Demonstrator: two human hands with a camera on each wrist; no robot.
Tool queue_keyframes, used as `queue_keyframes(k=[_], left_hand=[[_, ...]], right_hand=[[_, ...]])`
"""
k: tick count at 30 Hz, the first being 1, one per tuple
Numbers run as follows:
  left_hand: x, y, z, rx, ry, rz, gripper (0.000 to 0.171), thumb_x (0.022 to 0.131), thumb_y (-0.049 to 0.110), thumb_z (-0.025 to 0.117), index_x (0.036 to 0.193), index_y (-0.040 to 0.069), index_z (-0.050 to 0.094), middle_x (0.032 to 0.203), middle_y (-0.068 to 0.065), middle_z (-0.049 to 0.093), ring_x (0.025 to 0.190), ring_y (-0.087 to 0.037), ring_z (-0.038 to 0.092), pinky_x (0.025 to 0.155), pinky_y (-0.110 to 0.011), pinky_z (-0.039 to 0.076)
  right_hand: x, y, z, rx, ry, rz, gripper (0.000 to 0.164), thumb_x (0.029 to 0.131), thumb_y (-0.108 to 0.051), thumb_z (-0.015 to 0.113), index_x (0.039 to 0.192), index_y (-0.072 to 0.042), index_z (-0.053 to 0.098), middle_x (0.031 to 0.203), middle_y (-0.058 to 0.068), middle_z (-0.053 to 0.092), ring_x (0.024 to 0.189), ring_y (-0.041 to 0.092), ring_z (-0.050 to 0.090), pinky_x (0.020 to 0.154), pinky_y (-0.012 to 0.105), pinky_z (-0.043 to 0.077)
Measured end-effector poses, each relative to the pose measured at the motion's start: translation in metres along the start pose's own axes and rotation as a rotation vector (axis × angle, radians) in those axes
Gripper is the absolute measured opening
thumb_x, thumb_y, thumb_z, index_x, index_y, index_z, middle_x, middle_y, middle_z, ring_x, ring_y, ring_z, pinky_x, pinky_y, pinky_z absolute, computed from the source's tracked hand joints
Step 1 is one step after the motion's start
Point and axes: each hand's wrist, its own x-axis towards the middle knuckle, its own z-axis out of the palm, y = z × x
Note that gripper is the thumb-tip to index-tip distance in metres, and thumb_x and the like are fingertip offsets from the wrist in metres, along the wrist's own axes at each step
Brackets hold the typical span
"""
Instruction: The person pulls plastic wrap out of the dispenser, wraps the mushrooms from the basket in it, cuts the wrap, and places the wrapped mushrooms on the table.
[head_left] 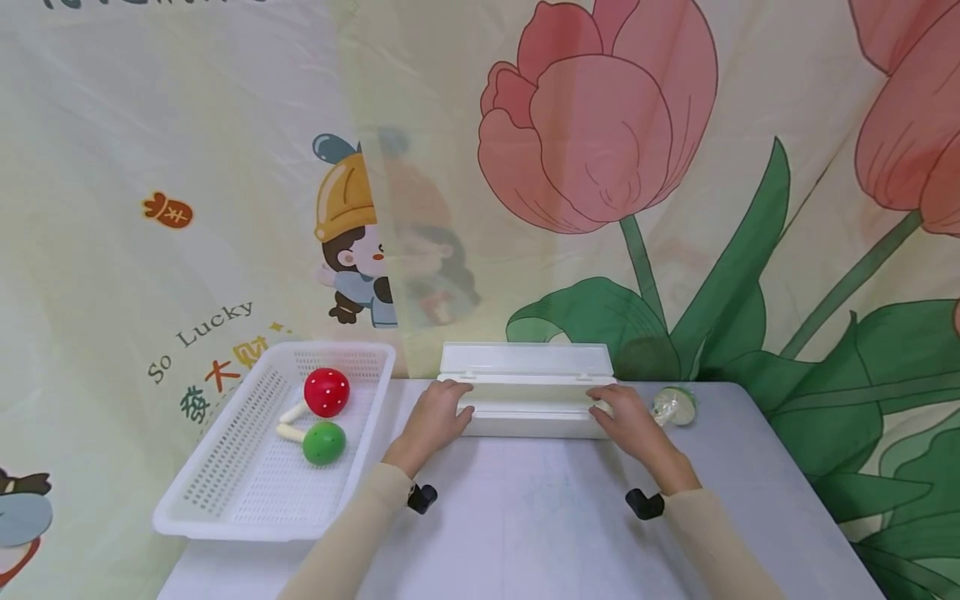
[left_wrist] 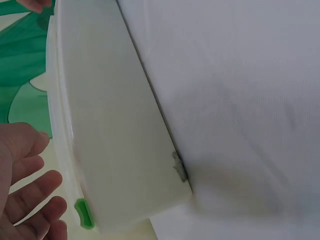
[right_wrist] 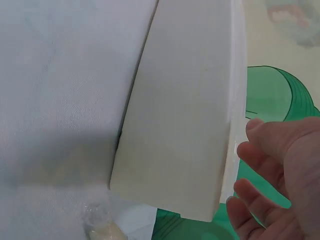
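A long white box (head_left: 532, 425) stands at the back of the table with its hinged lid (head_left: 525, 360) raised behind it. At its left end is my left hand (head_left: 433, 421), fingers loosely bent near the rim. My right hand (head_left: 628, 421) is at the opposite end in a similar pose. Both wrist views show the thumb and fingers spread apart beside the rim, the left hand (left_wrist: 30, 185) and the right hand (right_wrist: 280, 175) pinching nothing. A green clip (left_wrist: 84, 214) shows on the box's left end. Most of the box's inside is hidden.
A white plastic basket (head_left: 217, 450) on the left holds a red maraca (head_left: 327, 392) with white dots and a green maraca (head_left: 324, 443). Right of the box lies a clear-wrapped pale item (head_left: 675, 407). A printed cloth with tulips hangs behind the table (head_left: 540, 517).
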Motion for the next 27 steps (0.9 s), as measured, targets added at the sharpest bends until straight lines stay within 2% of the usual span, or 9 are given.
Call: queue_keyframes(k=[6,11,19,27], left_hand=[[0.000,-0.008,0.001,0.013,0.011,-0.007,0.030,0.091,0.015,0.075,0.119,0.004,0.073,0.115,-0.017,0.074,0.104,-0.039,0.068,0.086,-0.050,0.057],[0.000,-0.010,0.003,0.010,0.031,0.004,0.028,0.091,0.013,0.074,0.117,0.004,0.074,0.114,-0.016,0.074,0.100,-0.037,0.067,0.084,-0.049,0.057],[-0.002,-0.013,0.001,0.019,0.046,-0.021,0.026,0.091,0.013,0.073,0.116,0.005,0.074,0.115,-0.015,0.075,0.102,-0.036,0.067,0.085,-0.049,0.057],[-0.005,-0.017,-0.001,0.025,0.036,-0.037,0.025,0.092,0.013,0.072,0.115,0.004,0.075,0.114,-0.017,0.074,0.101,-0.038,0.067,0.084,-0.050,0.057]], right_hand=[[0.006,0.002,0.006,-0.092,-0.069,0.021,0.024,0.095,-0.003,0.071,0.118,0.002,0.072,0.118,0.020,0.072,0.112,0.044,0.063,0.096,0.056,0.052],[0.009,0.002,0.009,-0.134,-0.084,0.021,0.018,0.094,-0.004,0.072,0.112,0.000,0.075,0.111,0.016,0.074,0.105,0.039,0.064,0.090,0.052,0.055],[0.012,0.000,0.009,-0.116,-0.104,0.016,0.008,0.094,-0.004,0.073,0.099,-0.002,0.078,0.098,0.011,0.075,0.093,0.032,0.064,0.084,0.048,0.056],[0.016,0.004,0.008,-0.082,-0.129,-0.007,0.005,0.095,-0.003,0.070,0.094,0.000,0.075,0.089,0.009,0.072,0.088,0.027,0.069,0.080,0.042,0.059]])
